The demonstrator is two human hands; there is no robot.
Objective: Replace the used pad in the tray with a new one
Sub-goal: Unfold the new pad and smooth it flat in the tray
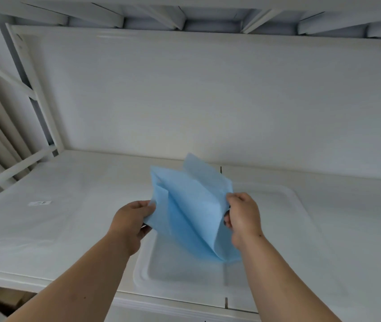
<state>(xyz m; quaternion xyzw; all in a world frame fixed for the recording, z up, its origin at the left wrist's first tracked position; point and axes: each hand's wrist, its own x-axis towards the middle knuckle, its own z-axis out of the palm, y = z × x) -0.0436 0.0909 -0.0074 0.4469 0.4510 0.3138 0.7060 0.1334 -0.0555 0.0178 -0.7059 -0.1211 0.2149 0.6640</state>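
1. A white shelf surface runs under my hands, with a white back panel rising beyond my fingers.
2. A white tray lies on it, below and beyond my right hand.
3. A small white label sits flat on the surface, out past my left hand, toward the left.

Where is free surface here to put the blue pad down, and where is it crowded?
Free: the white tray floor below the folded blue pad, and the white shelf left of the tray, up to the small label. Crowded: only the middle, where the left hand and right hand hold the pad above the tray.
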